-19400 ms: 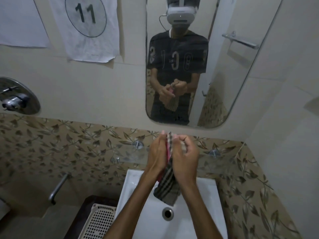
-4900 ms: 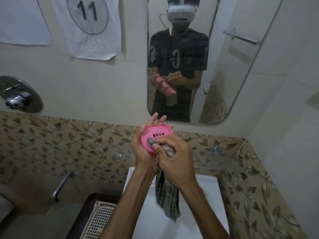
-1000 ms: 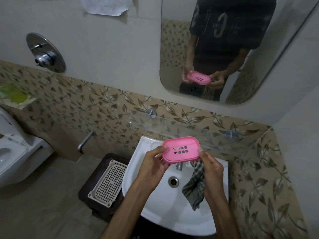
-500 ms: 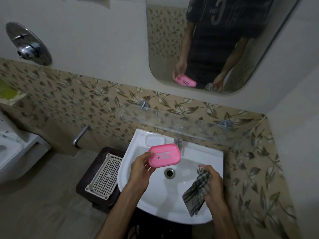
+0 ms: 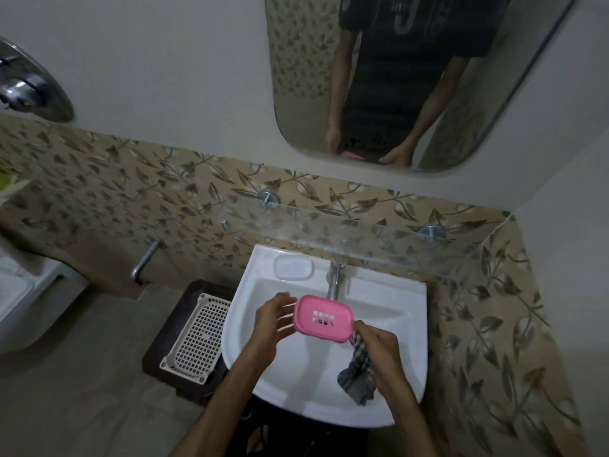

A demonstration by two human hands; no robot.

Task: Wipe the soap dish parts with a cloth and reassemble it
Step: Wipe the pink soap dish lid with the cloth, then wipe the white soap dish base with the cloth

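A pink soap dish (image 5: 324, 318) with small drain slots sits level above the basin, assembled. A dark checked cloth (image 5: 357, 374) hangs bunched just beside its right end.

White sink (image 5: 389, 384), brown stool (image 5: 171, 324) under basket (image 5: 194, 338).

above the white sink (image 5: 395, 311), my left hand (image 5: 268, 328) steadies the pink soap dish (image 5: 323, 318); my right hand (image 5: 379, 349) pinches its corner, clutching a checked cloth (image 5: 357, 374).
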